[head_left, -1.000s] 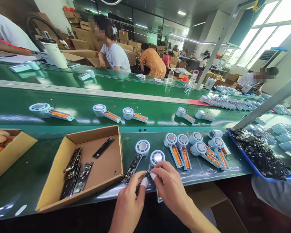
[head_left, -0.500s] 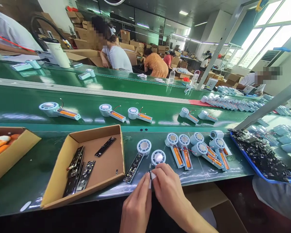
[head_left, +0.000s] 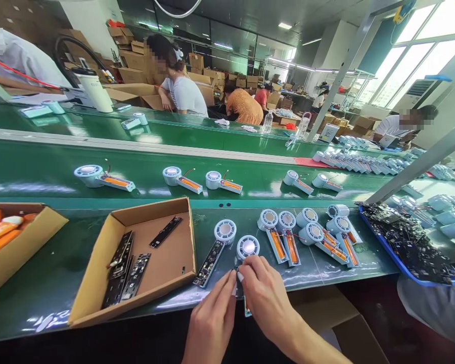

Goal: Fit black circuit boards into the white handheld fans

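The left hand (head_left: 212, 318) and the right hand (head_left: 267, 288) are meeting at the fingertips, both clamped on a small dark piece (head_left: 234, 270) that their fingers are mostly hiding. This piece is sitting just in front of a round-headed unit (head_left: 247, 247), whose handle the right hand is largely covering. The work is looking only partly done: just to the left, a second unit (head_left: 225, 231) is already carrying a circuit board (head_left: 209, 264) along its handle, though whether the board is fastened cannot be told. To the right, a cluster of units (head_left: 276, 242) is lying with orange insides and thin wires showing, so those are seemingly lacking boards. Loose boards (head_left: 166, 232) are resting in an open cardboard box (head_left: 89, 268) to the left, and a blue tray (head_left: 420, 280) at the right is holding a heap of black boards (head_left: 405, 242). The bench (head_left: 309, 278) is showing a dark green, glossy top and is catching bright reflections. Beyond it, a green belt (head_left: 261, 184) is bearing five more open units (head_left: 172, 176). Farther back, a white cup (head_left: 96, 93) and a clear bottle (head_left: 268, 123) are standing on a raised ledge, a person in a white shirt (head_left: 185, 93) is sitting behind it, stacked cartons (head_left: 134, 63) are filling the background, and tall windows (head_left: 424, 40) are letting in daylight at the right.
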`<state>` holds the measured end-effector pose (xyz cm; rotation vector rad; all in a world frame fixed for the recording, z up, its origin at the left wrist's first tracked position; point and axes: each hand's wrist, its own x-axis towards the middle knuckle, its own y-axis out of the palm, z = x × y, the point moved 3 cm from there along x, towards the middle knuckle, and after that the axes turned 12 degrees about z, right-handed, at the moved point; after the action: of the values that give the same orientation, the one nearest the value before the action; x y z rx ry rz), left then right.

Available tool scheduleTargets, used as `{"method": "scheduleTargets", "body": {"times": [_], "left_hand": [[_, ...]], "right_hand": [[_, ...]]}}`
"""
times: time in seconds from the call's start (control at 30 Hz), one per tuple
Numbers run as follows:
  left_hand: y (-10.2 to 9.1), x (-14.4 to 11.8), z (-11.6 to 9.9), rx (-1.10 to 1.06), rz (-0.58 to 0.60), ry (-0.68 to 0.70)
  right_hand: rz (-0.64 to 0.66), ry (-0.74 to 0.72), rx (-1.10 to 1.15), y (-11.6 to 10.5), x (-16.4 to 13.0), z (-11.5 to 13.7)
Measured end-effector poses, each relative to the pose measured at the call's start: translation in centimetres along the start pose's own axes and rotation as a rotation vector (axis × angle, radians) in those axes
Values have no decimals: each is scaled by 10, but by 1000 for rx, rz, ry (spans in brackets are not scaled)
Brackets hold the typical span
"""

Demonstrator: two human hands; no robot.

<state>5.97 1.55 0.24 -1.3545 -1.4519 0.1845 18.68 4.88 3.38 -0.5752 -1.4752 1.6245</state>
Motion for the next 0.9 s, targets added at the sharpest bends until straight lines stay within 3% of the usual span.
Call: {"method": "scheduleTargets", "body": {"times": [0.1, 0.27, 0.4, 0.57, 0.77, 0.9], "left_hand": [[0, -1, -1, 38, -17, 24], [-5, 7, 10, -203, 33, -9], [-12, 16, 18, -351, 125, -21], [-12, 20, 20, -438, 215, -32], [-7, 24, 16, -436, 175, -88], [-9, 19, 8, -521, 255, -288]], "right_hand": [[63, 35, 45, -2, 1, -2], [133, 22, 387, -11, 7, -21], [200, -92, 556, -17, 13, -36], [152, -159, 664, -16, 15, -44], [123, 20, 690, -14, 11, -45], [260, 182, 1082, -8, 5, -44]]}}
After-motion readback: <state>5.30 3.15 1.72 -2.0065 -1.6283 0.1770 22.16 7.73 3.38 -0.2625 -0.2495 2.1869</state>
